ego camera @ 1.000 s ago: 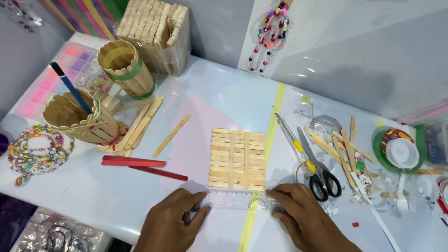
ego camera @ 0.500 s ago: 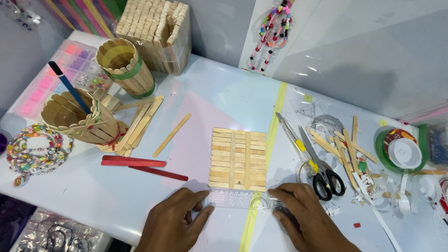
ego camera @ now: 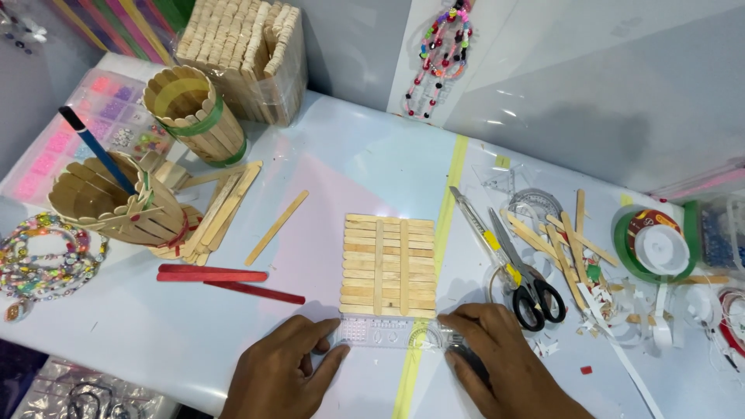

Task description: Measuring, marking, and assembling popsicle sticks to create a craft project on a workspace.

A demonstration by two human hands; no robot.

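Both hands press flat: left hand (ego camera: 283,372) and right hand (ego camera: 500,365) pin a clear ruler (ego camera: 388,334) against the 6 o'clock edge of the assembled stick panel (ego camera: 389,265); no cut shows yet.

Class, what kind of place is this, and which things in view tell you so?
Probably a craft table: a stick panel by a clear ruler, scissors, and stick pots.
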